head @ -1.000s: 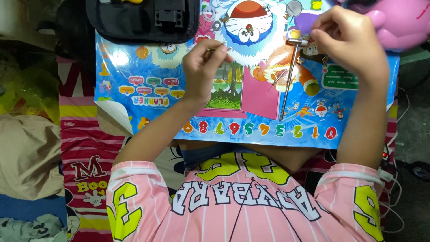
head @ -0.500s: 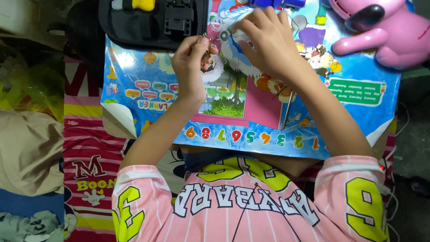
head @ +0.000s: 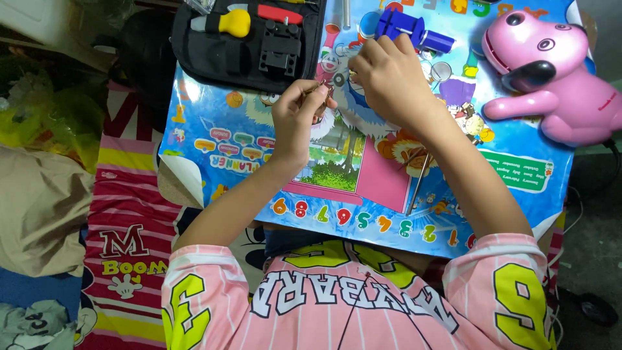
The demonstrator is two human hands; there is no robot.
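Observation:
My left hand (head: 299,115) pinches a thin metal tool (head: 322,89) above the cartoon-printed tabletop (head: 214,149). My right hand (head: 391,83) is just to its right, fingers curled down onto the tabletop. A small round metal part (head: 339,79) lies between the two hands. What the right fingertips hold is hidden. A blue device (head: 414,29) sits just beyond the right hand. A slim small hammer (head: 418,185) lies partly under my right forearm.
An open black tool case (head: 253,45) with a yellow-handled tool (head: 228,23) lies at the back left. A pink dog-shaped toy (head: 551,78) stands at the right. Small loose parts (head: 470,120) lie near it. Striped fabric (head: 129,214) and bags (head: 32,194) lie left of the table.
My right hand has moved left, away from the hammer's head, to meet the left hand in the middle. The left hand has stayed on its thin tool.

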